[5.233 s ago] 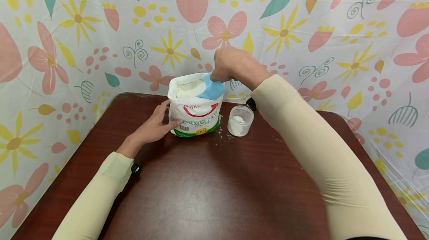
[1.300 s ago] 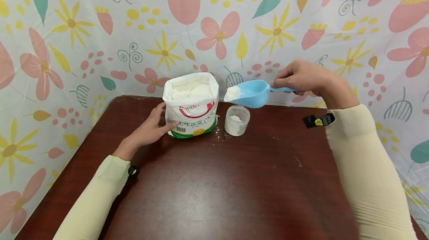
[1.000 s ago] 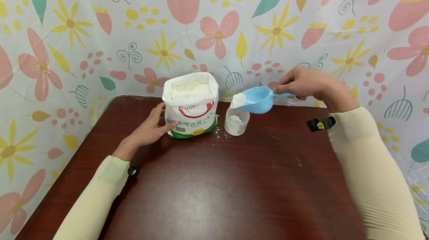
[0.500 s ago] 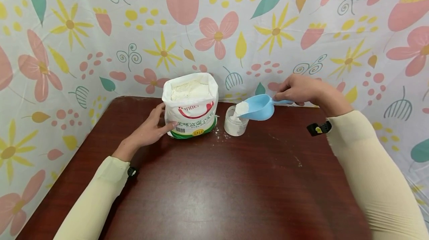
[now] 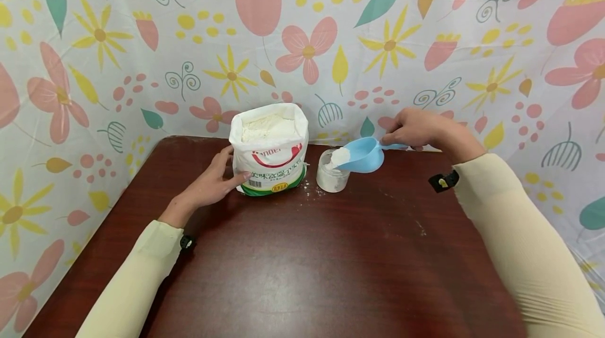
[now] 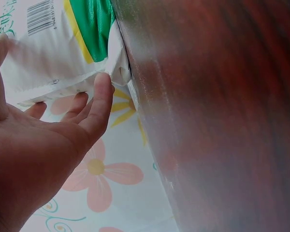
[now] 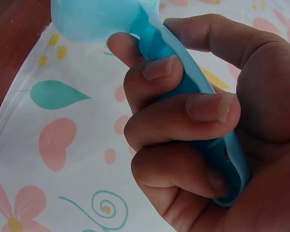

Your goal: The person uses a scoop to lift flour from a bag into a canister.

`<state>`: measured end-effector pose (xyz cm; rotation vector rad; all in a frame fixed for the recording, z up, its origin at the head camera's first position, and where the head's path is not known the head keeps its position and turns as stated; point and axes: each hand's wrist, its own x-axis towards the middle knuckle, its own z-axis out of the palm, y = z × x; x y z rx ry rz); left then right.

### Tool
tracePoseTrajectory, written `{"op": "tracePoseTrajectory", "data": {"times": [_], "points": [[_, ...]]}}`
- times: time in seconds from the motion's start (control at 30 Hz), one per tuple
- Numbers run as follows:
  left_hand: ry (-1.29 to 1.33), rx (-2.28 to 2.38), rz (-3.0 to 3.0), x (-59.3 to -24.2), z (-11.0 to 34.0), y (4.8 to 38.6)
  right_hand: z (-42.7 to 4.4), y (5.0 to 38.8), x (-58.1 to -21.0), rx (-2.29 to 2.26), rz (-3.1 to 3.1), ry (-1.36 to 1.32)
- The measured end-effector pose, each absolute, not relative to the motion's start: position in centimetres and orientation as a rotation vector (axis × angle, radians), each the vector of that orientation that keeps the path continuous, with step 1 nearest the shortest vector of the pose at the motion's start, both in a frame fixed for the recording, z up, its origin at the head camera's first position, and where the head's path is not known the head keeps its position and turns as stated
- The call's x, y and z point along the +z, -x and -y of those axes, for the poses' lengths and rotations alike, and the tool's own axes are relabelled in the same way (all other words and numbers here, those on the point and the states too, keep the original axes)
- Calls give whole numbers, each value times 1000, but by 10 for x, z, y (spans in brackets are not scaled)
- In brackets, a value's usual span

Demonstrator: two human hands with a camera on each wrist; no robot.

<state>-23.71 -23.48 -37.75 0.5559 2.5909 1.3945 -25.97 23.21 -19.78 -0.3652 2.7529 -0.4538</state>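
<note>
A white flour bag [image 5: 268, 149] with a green base stands open-topped on the table, filled with pale flour. My left hand [image 5: 208, 183] rests against its left side, thumb on the front; in the left wrist view the fairly straight fingers [image 6: 97, 108] touch the bag's side. My right hand [image 5: 418, 129] grips a light blue scoop [image 5: 367, 155] by its handle; the right wrist view shows the fingers [image 7: 159, 118] curled round that handle. White flour [image 5: 340, 157] lies at the scoop's lip, over the mouth of a clear jar [image 5: 332, 178] partly filled with flour.
Spilled flour specks [image 5: 309, 191] dot the dark wooden table [image 5: 302, 264] between bag and jar, with faint traces farther right. A floral cloth [image 5: 302, 28] hangs behind the table's back edge and at the sides.
Earlier the scoop was in the bag; then my right hand carried it right with flour. Since then the scoop has lowered to the jar's mouth. My left hand stays at the bag.
</note>
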Motion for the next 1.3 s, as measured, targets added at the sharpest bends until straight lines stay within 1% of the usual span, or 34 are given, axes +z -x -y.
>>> {"op": "tracePoseTrajectory", "data": {"times": [0.37, 0.6, 1.3], "points": [[-553, 1385, -2593, -377, 235, 236, -224, 263, -195, -388, -2746, 391], [-553, 1384, -2597, -376, 235, 236, -219, 262, -189, -337, -2748, 361], [-561, 1371, -2602, -377, 236, 237, -218, 262, -189, -293, -2755, 352]]}}
